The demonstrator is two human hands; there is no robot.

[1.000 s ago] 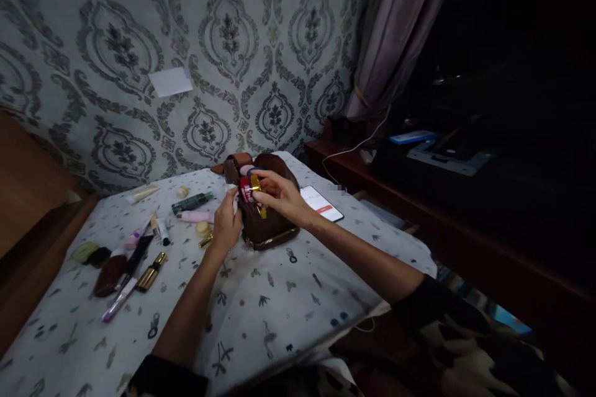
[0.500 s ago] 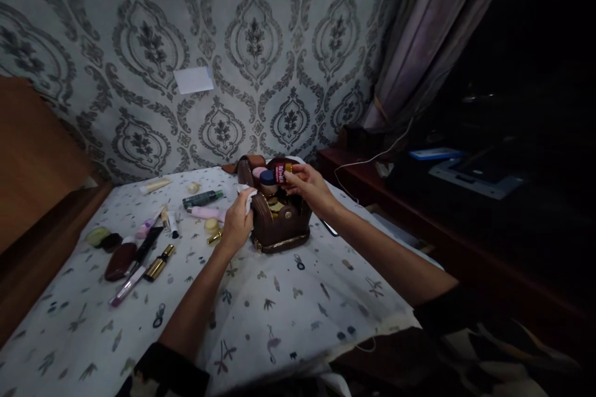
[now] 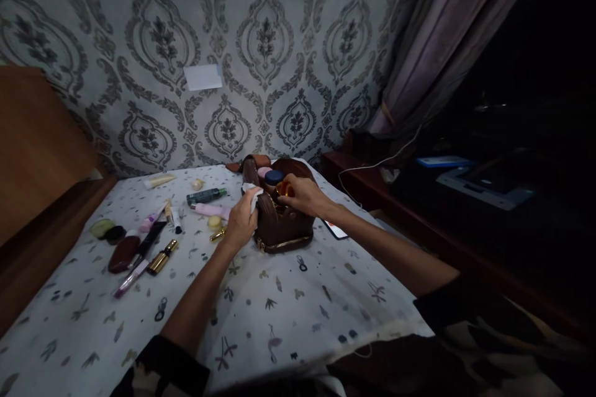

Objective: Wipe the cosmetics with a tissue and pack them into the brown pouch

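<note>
A brown cosmetic bag stands unzipped on the table, a navy-lidded jar and a pink item showing in its opening. My left hand is closed on a white wipe at the bag's left rim. Over the opening, my right hand grips a small red jar with a gold lid, lowered partly inside; the fingers and rim cover much of it. Beside my left hand lie a gold tube, a small yellow jar and a pink tube.
Left on the patterned tablecloth lie a dark green bottle, a gold lipstick-like tube, a dark red bottle and several other cosmetics. A phone lies right of the bag. A white cable hangs behind.
My right hand has lowered the red jar from above the bag down into its opening. My left hand keeps its place at the rim. The view has shifted slightly.
</note>
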